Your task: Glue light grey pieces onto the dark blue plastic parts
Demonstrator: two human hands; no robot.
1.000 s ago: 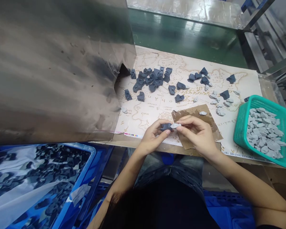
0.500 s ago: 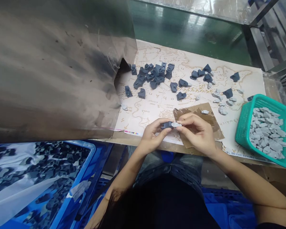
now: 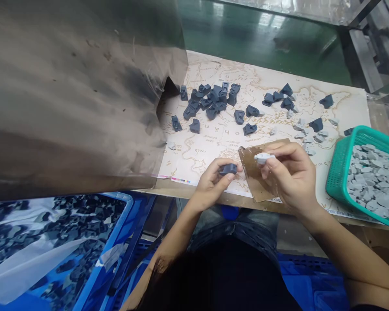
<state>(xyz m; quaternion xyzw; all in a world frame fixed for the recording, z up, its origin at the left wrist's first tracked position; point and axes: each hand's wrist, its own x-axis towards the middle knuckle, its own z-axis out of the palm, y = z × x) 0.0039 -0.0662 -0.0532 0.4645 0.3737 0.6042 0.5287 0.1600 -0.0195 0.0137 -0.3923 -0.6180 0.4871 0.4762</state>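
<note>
Between thumb and fingers of my left hand [image 3: 212, 183] is a dark grey-blue plastic piece [image 3: 227, 169], held just above the table's front edge. My right hand [image 3: 293, 177] pinches a small light grey plastic piece [image 3: 262, 158] over a brown cardboard square [image 3: 257, 190]. The two pieces are apart, with a gap between the hands. Beyond them, several dark pieces [image 3: 212, 103] lie in a loose cluster on the map-printed sheet [image 3: 201, 151]. More light grey pieces [image 3: 301, 128] lie scattered at the right, among a few dark ones.
A green basket [image 3: 339, 172] full of light grey pieces stands at the table's right front. A large metal panel [image 3: 84, 99] rises on the left. Below it sits a blue crate [image 3: 116, 216] with many dark pieces and plastic film. A green surface [image 3: 262, 47] lies behind the sheet.
My right hand has moved right and up, away from the dark piece, with a light grey piece in its fingers. My left hand still holds the dark piece. The view has shifted slightly.
</note>
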